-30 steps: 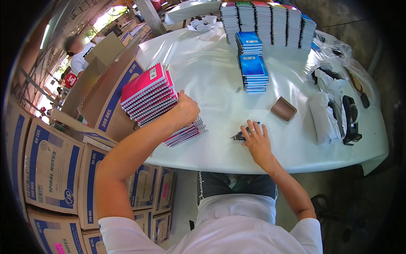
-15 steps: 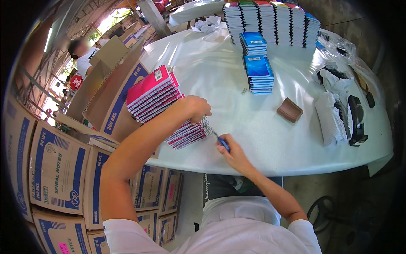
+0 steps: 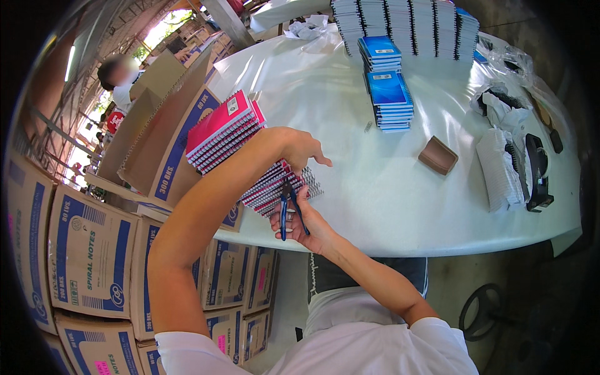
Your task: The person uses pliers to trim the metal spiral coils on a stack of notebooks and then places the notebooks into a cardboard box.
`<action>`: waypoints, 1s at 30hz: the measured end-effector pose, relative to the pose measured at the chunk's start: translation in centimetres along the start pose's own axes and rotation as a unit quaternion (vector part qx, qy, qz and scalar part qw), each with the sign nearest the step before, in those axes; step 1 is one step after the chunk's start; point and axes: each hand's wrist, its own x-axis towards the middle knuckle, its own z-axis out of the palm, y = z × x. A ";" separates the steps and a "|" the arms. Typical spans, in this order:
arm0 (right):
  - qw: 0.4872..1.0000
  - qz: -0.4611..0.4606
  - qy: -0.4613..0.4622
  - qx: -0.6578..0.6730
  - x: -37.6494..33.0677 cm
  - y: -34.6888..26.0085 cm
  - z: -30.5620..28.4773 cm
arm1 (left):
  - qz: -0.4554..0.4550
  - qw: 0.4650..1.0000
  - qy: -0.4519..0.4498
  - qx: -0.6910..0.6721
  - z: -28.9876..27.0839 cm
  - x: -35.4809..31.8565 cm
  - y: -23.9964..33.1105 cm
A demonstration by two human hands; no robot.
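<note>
- Grips blue-handled pliers [image 3: 284, 209] in right hand [image 3: 314, 228], near coils [image 3: 269, 195] of pink notebooks [image 3: 219, 132] stacked on table [image 3: 387, 212] by open carton [image 3: 178, 147].
- Holds left hand [image 3: 302, 149] over coils; cannot tell its grip.

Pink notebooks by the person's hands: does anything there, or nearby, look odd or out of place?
Yes. Wire coils stick out past the right end of the nearer pink notebooks, so those bindings look untrimmed. A small coil piece also lies loose on the table, beside the blue notebooks, like a stray scrap.
</note>
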 end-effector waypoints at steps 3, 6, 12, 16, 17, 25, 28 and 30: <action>1.000 -0.003 -0.005 0.002 0.1 0.1 -0.4 | 0.002 1.000 0.006 0.007 0.3 0.3 0.0; 1.000 -0.008 -0.018 0.004 0.5 0.0 -0.4 | 0.003 1.000 0.012 0.007 0.8 0.6 -0.2; 0.999 -0.013 -0.041 0.015 0.6 -0.2 -0.4 | -0.019 0.999 0.022 0.013 1.1 0.6 0.5; 1.000 -0.024 -0.012 0.000 0.3 -0.2 0.6 | -0.009 0.999 0.049 0.005 1.5 0.6 0.5; 1.000 -0.025 -0.008 0.005 0.4 -0.1 0.6 | -0.013 0.999 0.049 0.000 1.6 0.6 0.4; 0.998 0.011 -0.016 0.052 0.8 0.2 -0.1 | 0.005 0.998 0.057 0.011 1.9 0.9 0.5; 1.000 -0.007 -0.021 -0.004 0.2 0.5 -0.4 | 0.007 0.998 0.057 -0.001 2.1 1.0 0.5; 1.000 -0.028 0.010 -0.010 -0.5 1.3 0.4 | 0.021 0.998 0.065 -0.005 2.4 1.2 0.0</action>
